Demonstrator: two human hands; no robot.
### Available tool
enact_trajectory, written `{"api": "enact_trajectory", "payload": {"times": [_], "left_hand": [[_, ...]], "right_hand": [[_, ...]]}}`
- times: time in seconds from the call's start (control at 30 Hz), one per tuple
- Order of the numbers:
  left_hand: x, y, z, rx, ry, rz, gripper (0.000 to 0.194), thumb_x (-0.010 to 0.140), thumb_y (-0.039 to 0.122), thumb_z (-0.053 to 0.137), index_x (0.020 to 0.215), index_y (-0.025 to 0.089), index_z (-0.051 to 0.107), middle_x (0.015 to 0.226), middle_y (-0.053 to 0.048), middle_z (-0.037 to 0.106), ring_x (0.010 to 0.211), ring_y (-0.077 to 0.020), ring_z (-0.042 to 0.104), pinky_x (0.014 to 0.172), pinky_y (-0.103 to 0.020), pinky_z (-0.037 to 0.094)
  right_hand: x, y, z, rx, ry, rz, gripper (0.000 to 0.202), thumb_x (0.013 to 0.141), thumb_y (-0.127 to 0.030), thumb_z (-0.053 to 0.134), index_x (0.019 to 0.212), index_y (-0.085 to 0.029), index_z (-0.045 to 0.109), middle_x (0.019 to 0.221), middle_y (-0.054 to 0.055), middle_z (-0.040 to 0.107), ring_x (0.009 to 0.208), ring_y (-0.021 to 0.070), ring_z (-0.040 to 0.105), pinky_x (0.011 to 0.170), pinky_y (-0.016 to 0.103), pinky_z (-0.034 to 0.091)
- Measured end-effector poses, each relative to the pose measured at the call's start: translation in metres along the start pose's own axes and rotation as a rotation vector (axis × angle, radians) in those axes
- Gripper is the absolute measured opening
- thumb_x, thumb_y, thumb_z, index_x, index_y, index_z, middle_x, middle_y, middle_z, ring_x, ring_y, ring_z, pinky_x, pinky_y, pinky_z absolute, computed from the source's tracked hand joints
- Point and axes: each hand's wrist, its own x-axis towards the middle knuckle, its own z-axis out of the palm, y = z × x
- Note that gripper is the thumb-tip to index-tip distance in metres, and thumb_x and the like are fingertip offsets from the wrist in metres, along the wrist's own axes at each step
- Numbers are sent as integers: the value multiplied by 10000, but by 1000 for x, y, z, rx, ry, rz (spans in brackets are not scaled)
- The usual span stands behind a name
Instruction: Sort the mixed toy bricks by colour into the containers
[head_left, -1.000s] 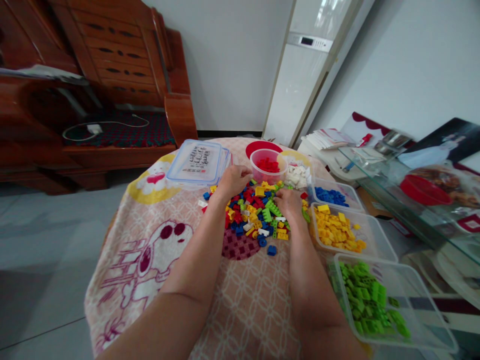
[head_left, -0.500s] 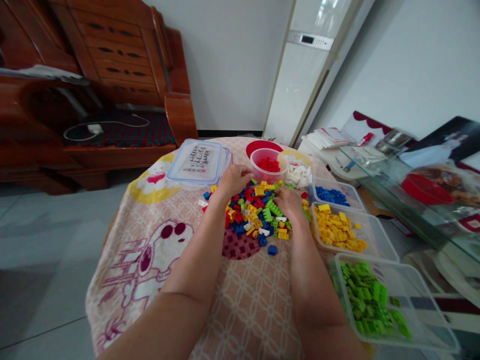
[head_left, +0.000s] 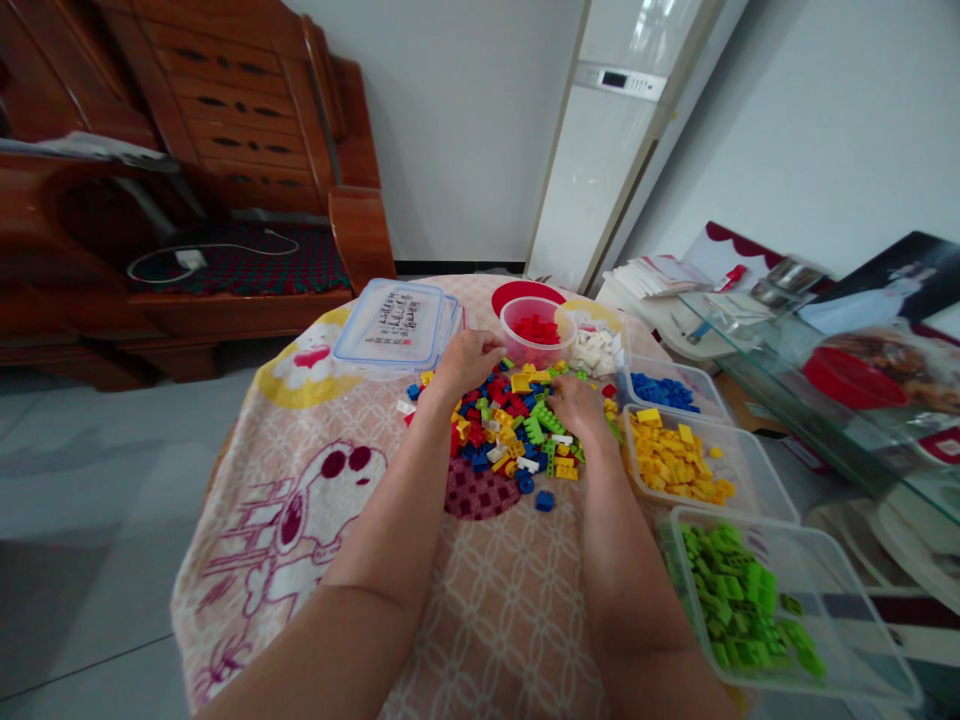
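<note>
A heap of mixed red, yellow, green, blue and white toy bricks (head_left: 517, 420) lies on the patterned tablecloth (head_left: 502, 600). My left hand (head_left: 469, 362) is over the heap's back left side, its fingers curled together; whatever they hold, if anything, is too small to name. At the heap's right side my right hand (head_left: 576, 404) has its fingers bent down among the bricks, and the fingertips are partly hidden. Behind the heap stands a round tub (head_left: 537, 358) with red bricks. White bricks (head_left: 594, 352) are piled to the right of that tub.
Clear boxes along the right hold blue bricks (head_left: 664, 392), yellow bricks (head_left: 675, 460) and green bricks (head_left: 739, 600). Stacked lids (head_left: 391, 325) lie at the back left. A red lid (head_left: 517, 292) sits behind the tub. A glass shelf (head_left: 810, 400) is at the right.
</note>
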Motion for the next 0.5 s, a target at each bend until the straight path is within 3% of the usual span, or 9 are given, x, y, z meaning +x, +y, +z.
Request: {"api": "enact_trajectory", "payload": {"times": [0.5], "left_hand": [[1,-2,1,-4,5,14,327,863,296,539,979,165,814,908,-67,793,832,-208,688,791,-280,509]], "right_hand": [[0,1,0,-12,-11,-4,246,909,-259,589,1097,-220,744,1107,108,763,1128,267,681,937,336,492]]}}
